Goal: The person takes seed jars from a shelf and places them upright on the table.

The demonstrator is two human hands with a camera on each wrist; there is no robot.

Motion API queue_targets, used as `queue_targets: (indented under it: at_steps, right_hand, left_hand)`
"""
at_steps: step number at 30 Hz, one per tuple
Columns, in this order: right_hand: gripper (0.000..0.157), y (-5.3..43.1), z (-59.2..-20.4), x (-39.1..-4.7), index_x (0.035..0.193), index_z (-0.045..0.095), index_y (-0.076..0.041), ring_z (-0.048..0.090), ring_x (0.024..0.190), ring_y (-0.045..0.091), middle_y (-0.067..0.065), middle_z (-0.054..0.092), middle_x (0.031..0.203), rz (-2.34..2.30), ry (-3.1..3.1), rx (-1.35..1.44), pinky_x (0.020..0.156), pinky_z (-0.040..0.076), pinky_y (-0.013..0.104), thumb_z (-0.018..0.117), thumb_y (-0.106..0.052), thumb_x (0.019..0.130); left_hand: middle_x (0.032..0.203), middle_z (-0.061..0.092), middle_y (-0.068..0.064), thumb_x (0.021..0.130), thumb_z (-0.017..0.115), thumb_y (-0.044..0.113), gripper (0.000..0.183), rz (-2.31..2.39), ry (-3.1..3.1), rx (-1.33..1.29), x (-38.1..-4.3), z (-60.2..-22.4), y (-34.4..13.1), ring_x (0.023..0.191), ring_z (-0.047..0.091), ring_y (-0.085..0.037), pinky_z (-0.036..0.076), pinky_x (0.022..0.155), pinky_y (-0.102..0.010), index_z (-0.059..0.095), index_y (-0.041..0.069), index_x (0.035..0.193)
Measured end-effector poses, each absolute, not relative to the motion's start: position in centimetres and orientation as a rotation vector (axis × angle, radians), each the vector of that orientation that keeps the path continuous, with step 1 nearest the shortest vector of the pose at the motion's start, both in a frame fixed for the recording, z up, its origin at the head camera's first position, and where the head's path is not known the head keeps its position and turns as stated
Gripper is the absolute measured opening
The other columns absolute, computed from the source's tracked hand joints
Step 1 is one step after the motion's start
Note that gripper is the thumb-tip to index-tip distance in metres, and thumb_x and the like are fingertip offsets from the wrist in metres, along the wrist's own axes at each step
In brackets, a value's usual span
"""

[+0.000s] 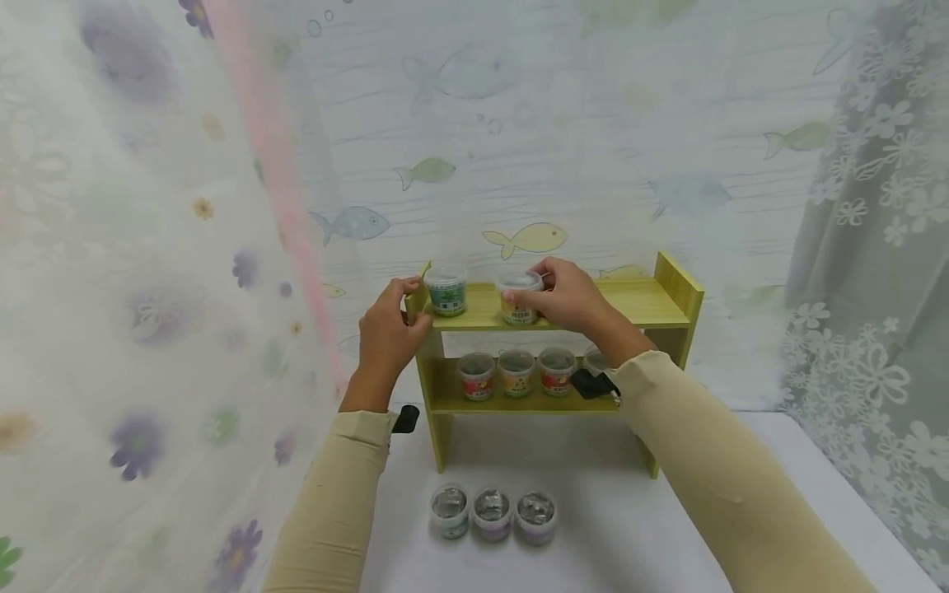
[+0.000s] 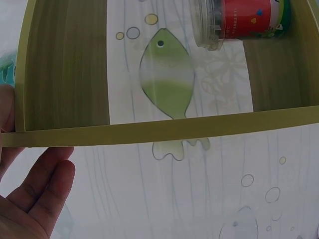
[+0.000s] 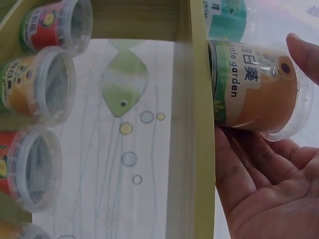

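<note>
The orange-labelled cup (image 1: pixel 520 315) is at the front edge of the upper shelf of a yellow-green rack (image 1: pixel 638 301); whether its base fully rests on the board, I cannot tell. Its label shows the characters 向日葵 and the words "little garden", which run sideways in the right wrist view. At three o'clock of this cup, the right hand (image 1: pixel 577 301) pinches it between thumb and fingers.

At nine o'clock stands the green-labelled cup (image 1: pixel 448 298), apart from the first one; in the right wrist view, the word "garden" can be read on it. Beyond it, also at nine o'clock, the left hand (image 1: pixel 389 329) grips the corner of the rack, with fingers bent about its end panel.

On the lower shelf is a row of cups: a red-labelled cup (image 1: pixel 477 381) at seven o'clock, a second orange cup (image 1: pixel 516 380) at six, another red one (image 1: pixel 556 379) at five, and a fourth, partly hidden behind the right arm, at four.

Farther at six o'clock, three small cups (image 1: pixel 493 520) with silvery tops stand on the white table (image 1: pixel 615 527); their writing is too small for reading. At twelve o'clock hangs a fish-patterned curtain (image 1: pixel 593 123).
</note>
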State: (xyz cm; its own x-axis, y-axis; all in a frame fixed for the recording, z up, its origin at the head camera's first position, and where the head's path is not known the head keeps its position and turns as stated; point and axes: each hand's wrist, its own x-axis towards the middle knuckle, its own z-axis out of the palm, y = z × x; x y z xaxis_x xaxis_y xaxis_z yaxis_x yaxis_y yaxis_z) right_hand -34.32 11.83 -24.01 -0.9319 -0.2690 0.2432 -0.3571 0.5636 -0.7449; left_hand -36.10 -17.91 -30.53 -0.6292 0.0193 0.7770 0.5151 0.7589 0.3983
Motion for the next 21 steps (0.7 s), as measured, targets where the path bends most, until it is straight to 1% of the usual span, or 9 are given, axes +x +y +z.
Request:
queue_targets:
  at_steps: [5, 7, 12, 17, 21]
  right_hand:
    - [0.069, 12.3, -24.2, -34.0, 0.134, 0.056, -0.01, 0.064, 0.089, 0.027, 0.012, 0.07, 0.116, 1.295, -2.678, 0.535, 0.071, 0.053, 0.038, 0.072, -0.059, 0.089]
    - [0.071, 12.6, -24.2, -33.8, 0.135, 0.056, -0.01, 0.064, 0.089, 0.027, 0.01, 0.07, 0.115, 1.282, -2.679, 0.531, 0.072, 0.053, 0.038, 0.072, -0.061, 0.088]
    - [0.073, 13.0, -24.3, -33.5, 0.135, 0.057, -0.012, 0.065, 0.093, 0.025, 0.008, 0.07, 0.118, 1.235, -2.67, 0.535, 0.074, 0.054, 0.038, 0.071, -0.064, 0.087]
    - [0.068, 13.4, -24.4, -33.1, 0.132, 0.06, -0.01, 0.067, 0.095, 0.024, 0.01, 0.071, 0.12, 1.224, -2.646, 0.535, 0.074, 0.054, 0.036, 0.073, -0.06, 0.088]
    - [0.068, 13.9, -24.6, -32.9, 0.132, 0.059, -0.009, 0.067, 0.096, 0.025, 0.011, 0.071, 0.12, 1.223, -2.641, 0.549, 0.075, 0.056, 0.035, 0.073, -0.06, 0.088]
  left_hand:
    - [0.141, 0.067, 0.006, 0.088, 0.067, 0.005, 0.038, -0.78, -2.138, -0.405, -36.2, -30.6, -18.0, 0.066, 0.066, -0.02, 0.054, 0.059, -0.036, 0.063, 0.009, 0.125]
    - [0.141, 0.066, 0.006, 0.088, 0.068, 0.005, 0.038, -0.78, -2.144, -0.403, -36.2, -30.6, -18.0, 0.066, 0.067, -0.02, 0.054, 0.059, -0.036, 0.063, 0.009, 0.125]
    - [0.141, 0.066, 0.004, 0.088, 0.068, 0.005, 0.038, -0.782, -2.141, -0.409, -36.0, -30.5, -18.0, 0.067, 0.067, -0.021, 0.055, 0.06, -0.037, 0.063, 0.008, 0.126]
    - [0.141, 0.066, 0.005, 0.088, 0.068, 0.005, 0.039, -0.784, -2.136, -0.414, -36.2, -30.6, -18.1, 0.066, 0.067, -0.021, 0.055, 0.059, -0.037, 0.063, 0.008, 0.126]
    - [0.141, 0.066, 0.005, 0.088, 0.068, 0.005, 0.039, -0.782, -2.138, -0.409, -36.1, -30.5, -18.1, 0.066, 0.067, -0.021, 0.056, 0.059, -0.037, 0.063, 0.008, 0.126]
